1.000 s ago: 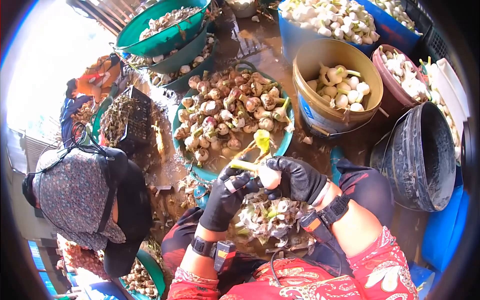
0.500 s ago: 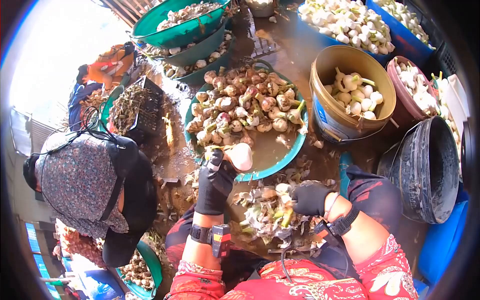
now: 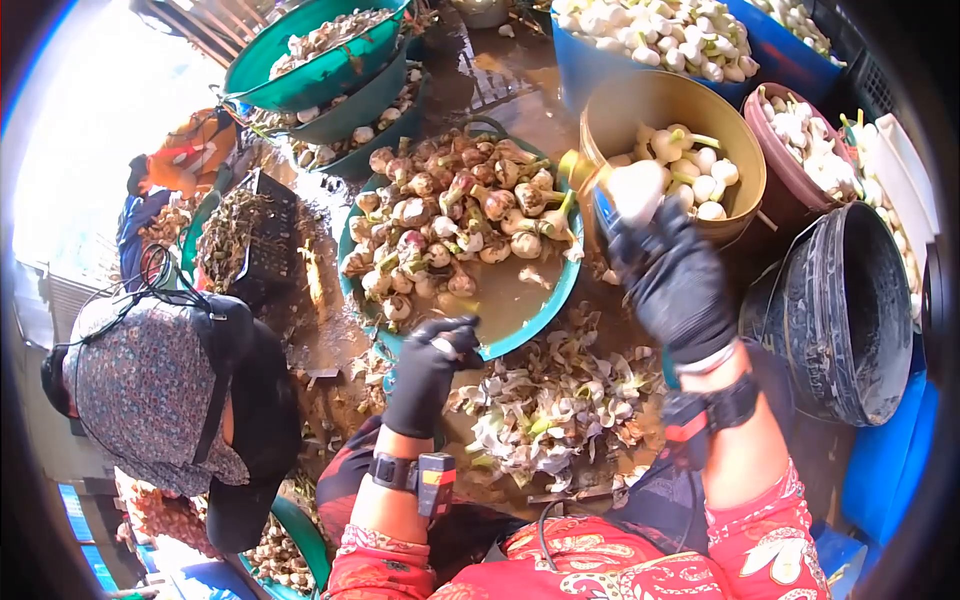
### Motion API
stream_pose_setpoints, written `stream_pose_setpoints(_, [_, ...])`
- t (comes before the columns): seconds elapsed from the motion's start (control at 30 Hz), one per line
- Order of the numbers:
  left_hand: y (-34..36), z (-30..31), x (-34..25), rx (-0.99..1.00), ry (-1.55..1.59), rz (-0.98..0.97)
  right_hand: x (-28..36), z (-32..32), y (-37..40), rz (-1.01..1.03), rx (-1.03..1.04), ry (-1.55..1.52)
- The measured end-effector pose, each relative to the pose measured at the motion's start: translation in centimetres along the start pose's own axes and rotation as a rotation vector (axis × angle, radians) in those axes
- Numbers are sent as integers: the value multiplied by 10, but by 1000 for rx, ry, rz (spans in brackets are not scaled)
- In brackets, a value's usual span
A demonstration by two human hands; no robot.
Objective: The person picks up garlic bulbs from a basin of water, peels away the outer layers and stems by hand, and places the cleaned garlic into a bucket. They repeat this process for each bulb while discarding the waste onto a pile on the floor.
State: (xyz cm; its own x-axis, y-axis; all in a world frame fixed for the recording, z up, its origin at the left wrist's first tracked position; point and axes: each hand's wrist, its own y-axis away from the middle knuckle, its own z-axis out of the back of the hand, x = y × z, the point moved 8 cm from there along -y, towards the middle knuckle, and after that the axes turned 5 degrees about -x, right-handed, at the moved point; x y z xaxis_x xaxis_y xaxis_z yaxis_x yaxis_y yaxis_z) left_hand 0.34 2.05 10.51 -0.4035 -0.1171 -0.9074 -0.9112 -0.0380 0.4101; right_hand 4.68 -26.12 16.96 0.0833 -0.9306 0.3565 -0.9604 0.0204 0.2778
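Observation:
My right hand (image 3: pixel 678 290), in a black glove, is at the near rim of the yellowish bucket (image 3: pixel 745 205). A motion-blurred white bulb (image 3: pixel 636 190) with a stem is at its fingertips. Peeled white bulbs (image 3: pixel 690 165) lie inside the bucket. Beside the near rim of the teal basin (image 3: pixel 545 332), my left hand (image 3: pixel 430 375), also gloved in black, has curled fingers with a small pale spot between them that I cannot make out. Unpeeled bulbs (image 3: pixel 450 210) fill much of the basin. Loose peels (image 3: pixel 560 400) are heaped between my arms.
At the left, a person in a patterned top (image 3: pixel 150 375) bends over. Stacked green basins (image 3: pixel 320 75) stand at the back left. Blue tubs (image 3: pixel 655 40) and a pink bucket (image 3: pixel 805 150) hold white bulbs at the back right. A black bucket (image 3: pixel 845 315) lies tilted at the right.
The white bulb that was in my left hand is now at my right fingertips. My right hand has moved up from the peels to the bucket. My left hand has dropped slightly. The view has shifted.

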Motion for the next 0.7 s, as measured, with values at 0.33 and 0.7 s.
stream_pose_setpoints(0.33, [-127,33,71,-273,-977,-305,-6,13,22,-68,-108,555])
stream_pose_setpoints(0.7, [-176,36,98,-165,-342,-5,-47,20,14,-290,-93,724])
